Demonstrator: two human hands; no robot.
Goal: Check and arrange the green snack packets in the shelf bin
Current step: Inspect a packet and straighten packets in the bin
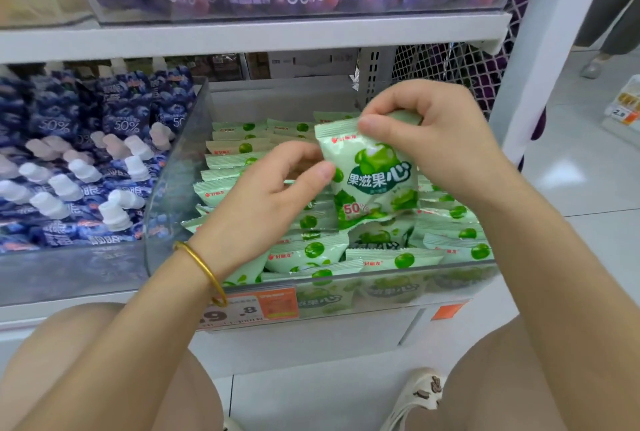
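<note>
One green snack packet (372, 176) is held upright above the clear shelf bin (398, 287), its printed front facing me. My right hand (436, 134) pinches its top edge between thumb and fingers. My left hand (273, 202), with a gold bangle on the wrist, pinches the packet's left edge. Below, several more green packets (311, 254) lie in the bin, a tidy row standing on edge at the left (228, 162) and looser ones at the front and right (457, 243).
A neighbouring clear bin at the left holds blue spouted jelly pouches (79, 167). The shelf above (242, 34) carries purple pouches. An orange price tag (252, 307) hangs on the bin front. A white upright post (540, 60) and mesh panel stand to the right. My knees are below.
</note>
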